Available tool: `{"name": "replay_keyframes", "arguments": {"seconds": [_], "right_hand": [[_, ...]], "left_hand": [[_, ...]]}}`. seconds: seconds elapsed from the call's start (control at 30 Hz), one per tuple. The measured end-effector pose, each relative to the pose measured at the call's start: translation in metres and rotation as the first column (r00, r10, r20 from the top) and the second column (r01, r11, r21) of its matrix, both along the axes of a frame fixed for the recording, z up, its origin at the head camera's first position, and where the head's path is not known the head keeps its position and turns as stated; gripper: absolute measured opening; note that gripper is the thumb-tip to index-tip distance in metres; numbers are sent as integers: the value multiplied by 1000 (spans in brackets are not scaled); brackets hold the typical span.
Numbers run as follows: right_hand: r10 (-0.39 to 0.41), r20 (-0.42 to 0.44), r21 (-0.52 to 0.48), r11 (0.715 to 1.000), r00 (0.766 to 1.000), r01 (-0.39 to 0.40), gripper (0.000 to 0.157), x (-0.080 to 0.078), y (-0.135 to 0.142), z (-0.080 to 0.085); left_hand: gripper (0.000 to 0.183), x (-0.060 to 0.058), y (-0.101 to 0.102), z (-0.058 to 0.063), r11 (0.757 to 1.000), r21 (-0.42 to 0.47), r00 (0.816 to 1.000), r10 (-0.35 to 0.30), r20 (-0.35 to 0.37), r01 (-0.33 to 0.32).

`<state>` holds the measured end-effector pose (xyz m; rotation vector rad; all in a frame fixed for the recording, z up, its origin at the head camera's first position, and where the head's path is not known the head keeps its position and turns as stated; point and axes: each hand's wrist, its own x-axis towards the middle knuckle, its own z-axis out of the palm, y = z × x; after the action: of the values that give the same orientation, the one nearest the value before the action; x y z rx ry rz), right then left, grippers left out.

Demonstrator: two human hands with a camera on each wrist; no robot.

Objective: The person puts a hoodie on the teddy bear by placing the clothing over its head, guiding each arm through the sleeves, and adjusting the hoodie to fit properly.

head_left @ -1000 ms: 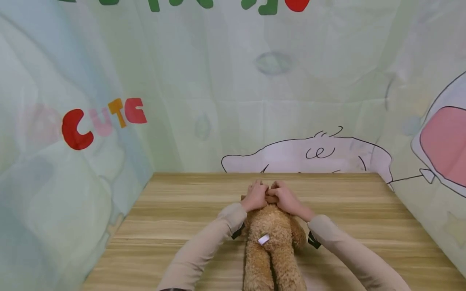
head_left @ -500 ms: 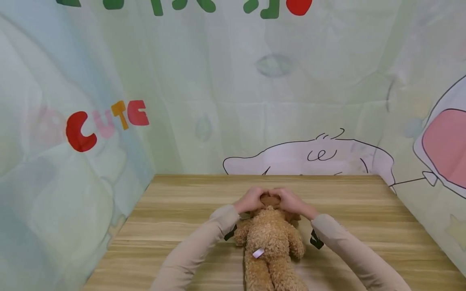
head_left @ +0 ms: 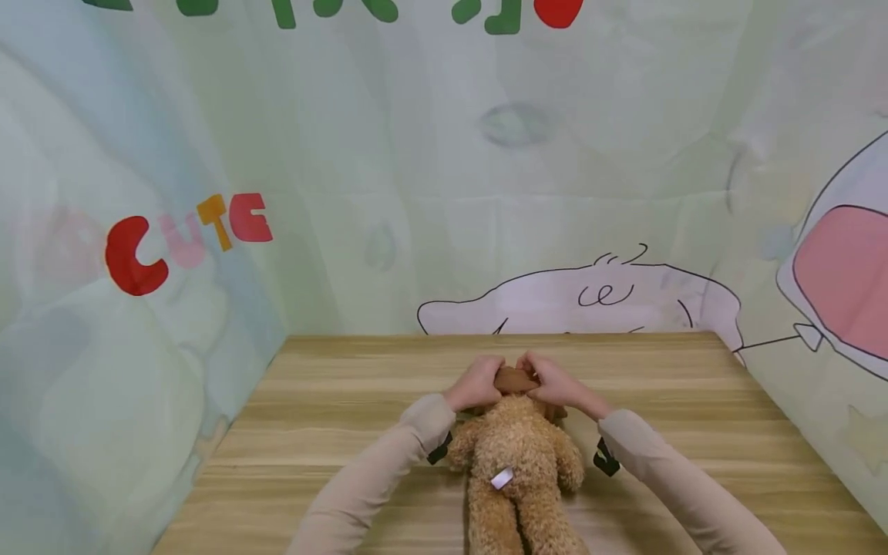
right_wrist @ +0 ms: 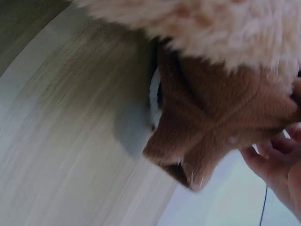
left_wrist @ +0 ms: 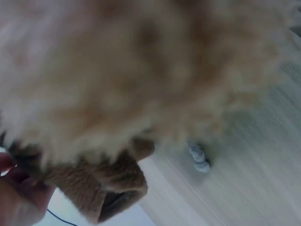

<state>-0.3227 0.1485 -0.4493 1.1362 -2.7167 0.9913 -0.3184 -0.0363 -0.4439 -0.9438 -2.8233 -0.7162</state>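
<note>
A tan, curly-furred teddy bear (head_left: 516,443) lies on the table with its legs towards me and a white tag (head_left: 502,479) at its rear. At its far end is a piece of brown plush fabric (head_left: 515,379). My left hand (head_left: 477,383) grips the fabric's left side, and my right hand (head_left: 555,381) pinches its right side. Both wrist views show the brown fabric (right_wrist: 221,113) with a folded, open-ended corner hanging below the fur (left_wrist: 141,70). The bear's head is hidden in the head view.
The wooden table (head_left: 347,408) extends around the bear to printed cloth walls (head_left: 388,231) at the back and sides. A small grey-white knotted item (left_wrist: 200,157) shows beside the fabric in the left wrist view.
My hands, earlier close together over the brown fabric, have spread to its two sides, so more of it shows between them. More of the bear's left arm shows now.
</note>
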Motion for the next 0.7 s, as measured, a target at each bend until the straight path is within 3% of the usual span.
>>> {"name": "replay_keyframes", "arguments": {"seconds": [0.1,0.23,0.3,0.4,0.5,0.6,0.7], "right_hand": [[-18,-137,65,998,990,27,28,4,-7,-1],[-66,-309,72,993,949,92,22,12,-14,-6],[-90,-374,70,990,923,124,20,16,-17,-9],[-111,-412,79,984,904,157,23,21,-18,-14],[-129,-399,64,984,908,168,27,24,-16,-18],[-137,-328,10,989,935,148,29,21,-13,-17],[-101,-180,-12,995,978,101,38,16,-10,-13]], "left_hand": [[19,8,5,-2,998,-46,997,38,-63,-41],[18,17,12,-6,992,-89,974,63,-217,-84],[18,20,15,-9,990,-93,958,73,-277,-102],[19,26,17,-11,988,-106,951,74,-299,-110],[26,29,14,-8,990,-100,971,78,-227,-103],[37,28,8,0,992,-39,991,121,-63,-123],[38,24,4,6,985,-30,979,173,109,-171]]}}
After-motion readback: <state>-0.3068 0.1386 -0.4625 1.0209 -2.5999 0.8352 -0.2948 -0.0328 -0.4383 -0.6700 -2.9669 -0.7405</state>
